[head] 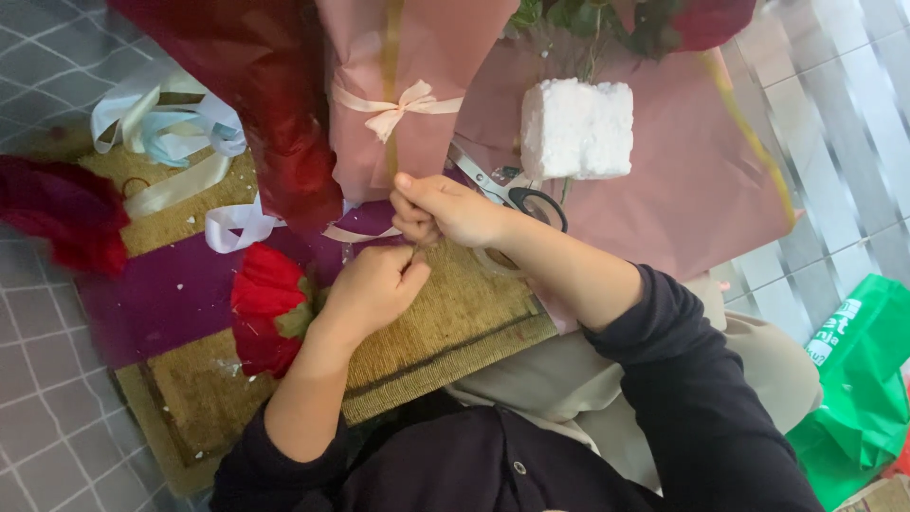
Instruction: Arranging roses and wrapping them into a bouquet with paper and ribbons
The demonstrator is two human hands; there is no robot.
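My left hand [374, 287] and my right hand [444, 210] meet over a woven tan mat [445, 332], fingers pinched together on a thin strand of pale ribbon [358, 233] that trails left. Just above them stands a pink paper-wrapped bundle [398, 85] tied with a cream bow [398, 106]. A red paper flower [265, 303] lies beside my left wrist. Scissors with black handles [517, 192] rest right behind my right hand.
A white foam block [576, 128] sits on a pink paper sheet [682, 180]. Dark red wrapping [256, 85] hangs at the top left. Loose white and pale blue ribbons [171, 118] lie on the left, another red flower [62, 209] at the far left, a green bag [858, 379] at right.
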